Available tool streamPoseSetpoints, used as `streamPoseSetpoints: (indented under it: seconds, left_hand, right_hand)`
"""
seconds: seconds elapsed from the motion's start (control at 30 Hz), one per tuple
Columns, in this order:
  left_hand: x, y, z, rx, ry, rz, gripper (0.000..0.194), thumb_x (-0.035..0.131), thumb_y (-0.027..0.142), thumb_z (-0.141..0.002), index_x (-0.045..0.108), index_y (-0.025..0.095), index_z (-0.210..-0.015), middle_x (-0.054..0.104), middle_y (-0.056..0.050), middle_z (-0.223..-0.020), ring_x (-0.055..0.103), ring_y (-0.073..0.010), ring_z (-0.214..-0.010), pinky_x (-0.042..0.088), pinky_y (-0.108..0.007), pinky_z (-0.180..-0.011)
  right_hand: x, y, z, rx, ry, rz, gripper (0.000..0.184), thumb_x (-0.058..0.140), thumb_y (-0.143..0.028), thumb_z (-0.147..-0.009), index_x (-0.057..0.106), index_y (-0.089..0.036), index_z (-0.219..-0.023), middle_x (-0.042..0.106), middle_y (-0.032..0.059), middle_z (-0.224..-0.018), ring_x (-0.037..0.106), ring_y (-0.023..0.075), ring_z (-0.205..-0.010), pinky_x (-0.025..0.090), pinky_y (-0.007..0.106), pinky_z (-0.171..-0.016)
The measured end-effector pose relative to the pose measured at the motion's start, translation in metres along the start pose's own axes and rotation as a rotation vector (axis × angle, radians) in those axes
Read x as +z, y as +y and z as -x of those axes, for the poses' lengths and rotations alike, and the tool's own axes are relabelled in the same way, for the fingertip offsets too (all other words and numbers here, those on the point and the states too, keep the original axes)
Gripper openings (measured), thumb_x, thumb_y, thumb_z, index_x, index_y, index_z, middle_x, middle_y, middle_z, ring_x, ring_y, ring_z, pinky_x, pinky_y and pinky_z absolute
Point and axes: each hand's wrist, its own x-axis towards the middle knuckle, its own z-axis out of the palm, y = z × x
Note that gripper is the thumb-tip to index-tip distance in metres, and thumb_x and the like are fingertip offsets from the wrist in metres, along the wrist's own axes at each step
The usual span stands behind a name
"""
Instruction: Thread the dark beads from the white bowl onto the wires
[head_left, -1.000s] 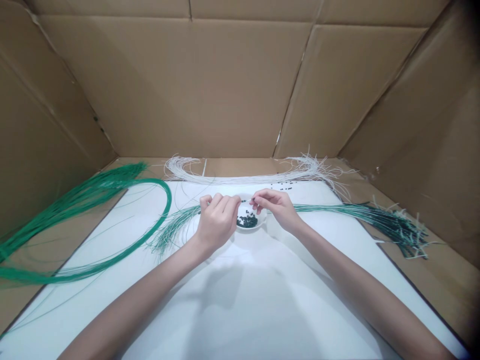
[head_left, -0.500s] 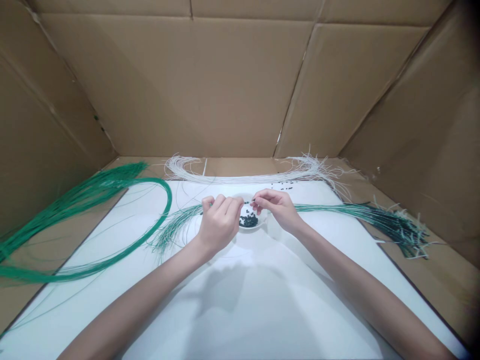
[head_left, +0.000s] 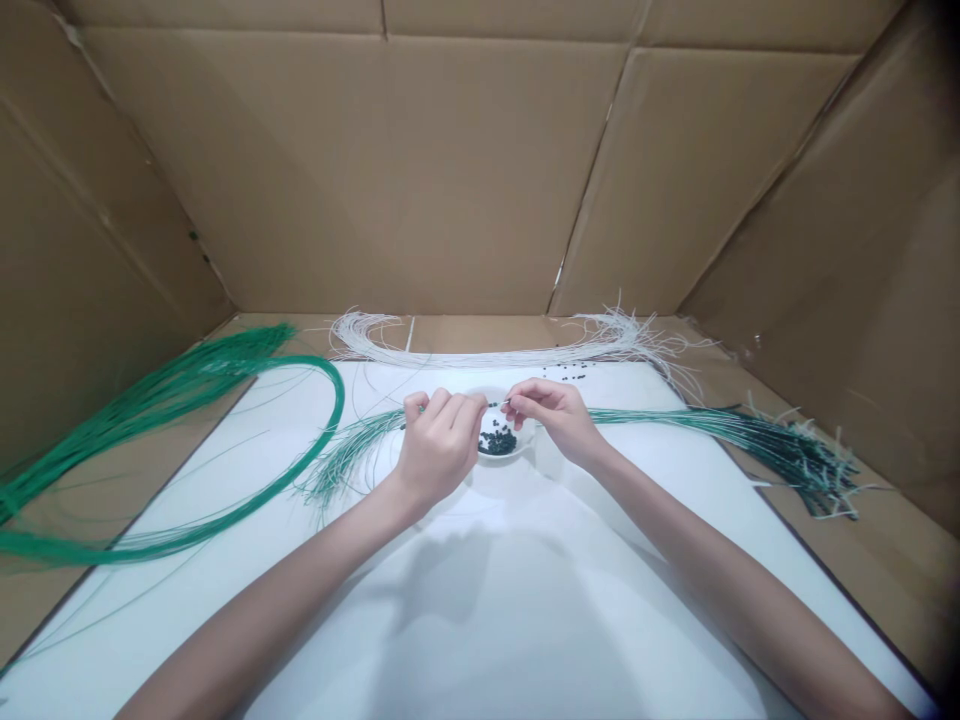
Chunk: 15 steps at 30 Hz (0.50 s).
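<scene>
My left hand is closed, its fingertips pinched at one end of a thin pale strand that spans the small gap to my other hand. My right hand pinches the strand's other end between thumb and forefinger. Tiny dark specks, perhaps beads, show along it close to the left fingertips. Both hands hover over the rim of a small white bowl. Small dark green beads lie heaped in the bowl. The fingers hide most of what they grip.
A looped bundle of green strands lies at left. White strands stretch across the back. Behind the hands runs a dark green bundle, pale-tipped at right. Loose dark beads dot the white board. Cardboard walls enclose it.
</scene>
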Motion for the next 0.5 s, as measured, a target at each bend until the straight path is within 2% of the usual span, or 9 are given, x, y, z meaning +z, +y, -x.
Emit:
streamPoseSetpoints:
  seconds: [0.5]
  left_hand:
    - [0.001,-0.0005,0.0012,0.006,-0.011,0.006,0.007,0.046,0.014,-0.081,0.052,0.016,-0.078,0.06,0.001,-0.063,0.046,-0.0119,-0.058,0.022,-0.031,-0.066]
  right_hand:
    - [-0.0002,0.0007,-0.0005,-0.006,0.004,-0.002,0.013,0.062,-0.029,-0.07,0.062,-0.016,-0.069,0.063,0.0016,-0.065,0.055,0.0093,-0.053,0.046,0.023,-0.052]
